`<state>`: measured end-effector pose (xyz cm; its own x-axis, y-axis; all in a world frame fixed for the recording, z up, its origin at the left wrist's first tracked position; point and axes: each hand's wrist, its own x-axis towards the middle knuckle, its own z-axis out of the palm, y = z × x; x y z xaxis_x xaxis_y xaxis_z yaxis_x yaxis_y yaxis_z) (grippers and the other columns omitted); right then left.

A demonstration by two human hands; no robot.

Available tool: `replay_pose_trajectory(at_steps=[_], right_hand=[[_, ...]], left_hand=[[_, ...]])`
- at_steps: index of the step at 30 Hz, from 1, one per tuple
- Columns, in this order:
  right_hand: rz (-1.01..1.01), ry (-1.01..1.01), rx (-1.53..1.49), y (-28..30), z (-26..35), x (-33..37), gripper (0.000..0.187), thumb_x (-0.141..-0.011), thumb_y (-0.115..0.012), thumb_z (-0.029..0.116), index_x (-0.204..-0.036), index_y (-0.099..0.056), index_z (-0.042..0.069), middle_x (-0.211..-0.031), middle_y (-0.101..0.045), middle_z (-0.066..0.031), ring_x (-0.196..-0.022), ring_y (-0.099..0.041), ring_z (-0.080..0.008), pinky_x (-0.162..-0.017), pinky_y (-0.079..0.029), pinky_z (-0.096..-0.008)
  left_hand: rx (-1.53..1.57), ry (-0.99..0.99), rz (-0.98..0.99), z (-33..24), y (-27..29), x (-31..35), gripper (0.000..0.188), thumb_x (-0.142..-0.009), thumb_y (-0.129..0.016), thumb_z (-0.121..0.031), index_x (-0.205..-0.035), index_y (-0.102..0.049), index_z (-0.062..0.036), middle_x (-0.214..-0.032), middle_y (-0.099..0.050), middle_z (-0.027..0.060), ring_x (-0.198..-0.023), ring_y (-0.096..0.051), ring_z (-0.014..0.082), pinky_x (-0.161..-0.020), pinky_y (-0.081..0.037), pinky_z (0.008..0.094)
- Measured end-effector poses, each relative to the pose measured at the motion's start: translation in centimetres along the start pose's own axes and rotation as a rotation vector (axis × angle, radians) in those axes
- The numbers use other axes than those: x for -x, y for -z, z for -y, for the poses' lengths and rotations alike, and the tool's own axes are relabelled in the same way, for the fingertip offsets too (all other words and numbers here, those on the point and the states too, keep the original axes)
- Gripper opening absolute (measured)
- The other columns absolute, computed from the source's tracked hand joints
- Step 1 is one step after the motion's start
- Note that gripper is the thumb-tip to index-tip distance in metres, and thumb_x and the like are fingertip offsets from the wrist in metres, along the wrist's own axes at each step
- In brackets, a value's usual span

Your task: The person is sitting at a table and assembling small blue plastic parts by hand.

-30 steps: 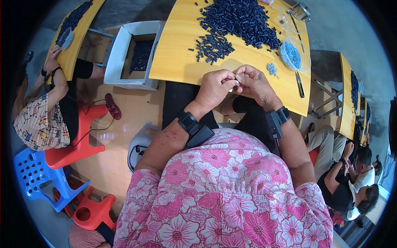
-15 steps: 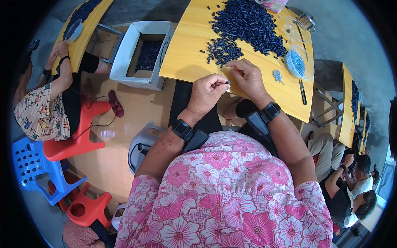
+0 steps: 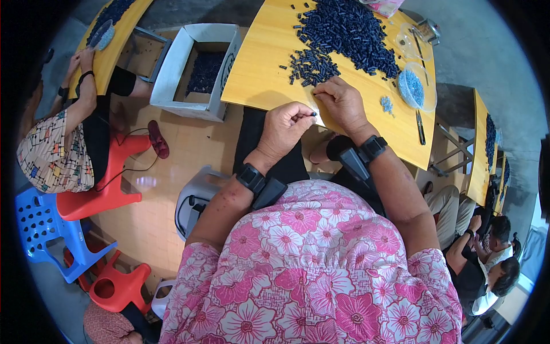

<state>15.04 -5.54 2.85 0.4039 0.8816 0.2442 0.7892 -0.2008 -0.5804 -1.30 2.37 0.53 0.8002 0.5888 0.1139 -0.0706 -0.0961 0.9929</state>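
Observation:
My left hand (image 3: 282, 131) is closed in a pinch over the table's near edge, with a small dark tube piece (image 3: 313, 114) poking out between thumb and forefinger. Beside it, my right hand (image 3: 342, 104) is also pinched, its fingertips a little farther out, just short of the small heap; what they hold, if anything, is too small to make out. A smaller heap of dark blue tube pieces (image 3: 312, 67) lies in front of the large pile (image 3: 349, 34). To the right, a few light blue bits (image 3: 387, 105) lie on the yellow table (image 3: 258, 74).
A clear bowl of light blue bits (image 3: 411, 86) and a black pen (image 3: 420, 127) are on the table's right side. An open white box (image 3: 163, 92) stands on the floor at left. Red (image 3: 103, 189) and blue (image 3: 48, 229) plastic seats and other seated people surround me.
My right fingertips have dipped slightly toward the table edge. My left hand keeps its pinch on the tube piece, almost in place. The whole view has shifted a little.

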Motion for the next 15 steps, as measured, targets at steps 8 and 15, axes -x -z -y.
replay_pose_trajectory(at_steps=[8, 15], right_hand=[[0.075, 0.054, 0.22, 0.2, -0.2, 2.2, 0.009, -0.08, -0.06, 0.014, -0.087, -0.063, 0.01, -0.089, -0.058, -0.0109, -0.082, -0.061, -0.0301, -0.069, -0.051, -0.0393], [0.085, 0.078, 0.2, 0.5, -0.3, 3.5, 0.009, -0.081, -0.06, 0.016, -0.087, -0.061, 0.009, -0.087, -0.057, -0.0123, -0.083, -0.061, -0.0311, -0.072, -0.05, -0.0396]], left_hand=[[-0.012, 0.02, 0.001, 0.0, -0.2, 0.0, 0.008, -0.083, -0.067, -0.004, -0.088, -0.064, 0.001, -0.078, -0.064, 0.0014, -0.071, -0.057, 0.0046, -0.066, -0.047, 0.0203], [-0.063, 0.057, 0.004, -0.3, -0.7, -0.5, 0.009, -0.084, -0.065, -0.006, -0.089, -0.064, 0.0013, -0.078, -0.064, 0.0014, -0.068, -0.058, 0.0057, -0.064, -0.048, 0.0202]])
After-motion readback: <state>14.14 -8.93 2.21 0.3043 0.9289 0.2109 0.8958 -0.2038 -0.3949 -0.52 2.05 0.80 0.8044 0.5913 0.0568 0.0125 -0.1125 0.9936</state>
